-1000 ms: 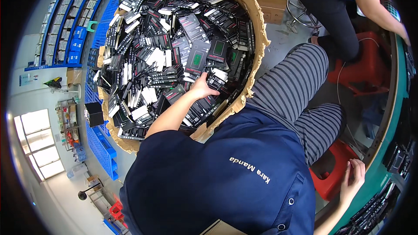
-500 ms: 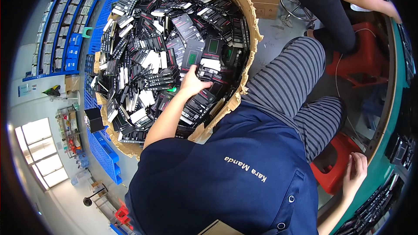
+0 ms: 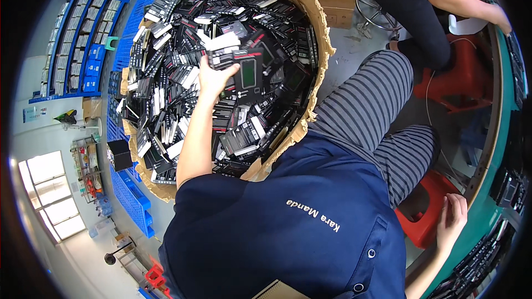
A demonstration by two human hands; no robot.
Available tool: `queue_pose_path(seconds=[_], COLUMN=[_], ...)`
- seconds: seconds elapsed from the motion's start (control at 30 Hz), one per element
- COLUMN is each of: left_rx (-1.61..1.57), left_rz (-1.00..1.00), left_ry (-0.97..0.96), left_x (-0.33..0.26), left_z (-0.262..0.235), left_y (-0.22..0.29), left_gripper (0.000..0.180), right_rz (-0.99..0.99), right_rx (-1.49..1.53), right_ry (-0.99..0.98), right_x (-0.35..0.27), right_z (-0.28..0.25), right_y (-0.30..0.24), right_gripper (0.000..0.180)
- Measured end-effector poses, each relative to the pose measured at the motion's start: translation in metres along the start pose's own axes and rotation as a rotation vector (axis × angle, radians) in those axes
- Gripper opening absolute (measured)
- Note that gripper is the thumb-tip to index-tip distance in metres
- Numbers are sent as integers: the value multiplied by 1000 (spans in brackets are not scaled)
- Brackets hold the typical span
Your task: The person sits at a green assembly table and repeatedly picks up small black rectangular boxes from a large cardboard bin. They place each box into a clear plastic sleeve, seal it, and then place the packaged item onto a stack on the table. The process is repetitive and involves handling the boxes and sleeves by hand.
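Observation:
My left hand (image 3: 213, 82) is inside a large round-sided cardboard bin (image 3: 323, 61), closed on several thin black boxes (image 3: 223, 60) with white edges. Fingers and thumb pinch them from either side. Right beside the thumb, a black flat box (image 3: 249, 77) with a green screen picture lies over the heap. All around, the bin is filled with a jumbled pile of the same black flat boxes (image 3: 166, 44). My right hand (image 3: 453, 217) rests with loosely bent fingers at the edge of the green table (image 3: 471, 238), nothing visible in it.
Red stools (image 3: 424, 210) stand by the table, which bears rows of black boxes (image 3: 476, 266). A co-worker's arm (image 3: 471, 4) reaches to the table at the upper right. Blue pallets (image 3: 130, 196) and a blue shelf rack (image 3: 83, 33) are at the left.
My left hand has moved up and left within the bin and now holds several boxes. Boxes near it have shifted. My right hand stays put.

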State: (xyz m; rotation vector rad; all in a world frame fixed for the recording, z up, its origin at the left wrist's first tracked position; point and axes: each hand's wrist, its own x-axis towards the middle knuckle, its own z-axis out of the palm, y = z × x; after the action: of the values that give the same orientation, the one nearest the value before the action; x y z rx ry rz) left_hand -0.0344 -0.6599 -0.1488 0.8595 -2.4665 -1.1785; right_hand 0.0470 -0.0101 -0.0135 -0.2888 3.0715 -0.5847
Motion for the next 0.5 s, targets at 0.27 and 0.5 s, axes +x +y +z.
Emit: queue_pose_path(seconds=[0.27, 0.5], left_rx=[-804, -1227], left_rz=[-46, -135], left_ry=[191, 90], left_x=[31, 61], left_z=[-40, -16], left_y=[40, 161], left_gripper=[61, 39], right_rz=[-5, 4], right_rx=[-7, -25], right_ry=[34, 121], right_x=[-2, -14], right_z=[0, -7], right_y=[-4, -25], right_gripper=[10, 9])
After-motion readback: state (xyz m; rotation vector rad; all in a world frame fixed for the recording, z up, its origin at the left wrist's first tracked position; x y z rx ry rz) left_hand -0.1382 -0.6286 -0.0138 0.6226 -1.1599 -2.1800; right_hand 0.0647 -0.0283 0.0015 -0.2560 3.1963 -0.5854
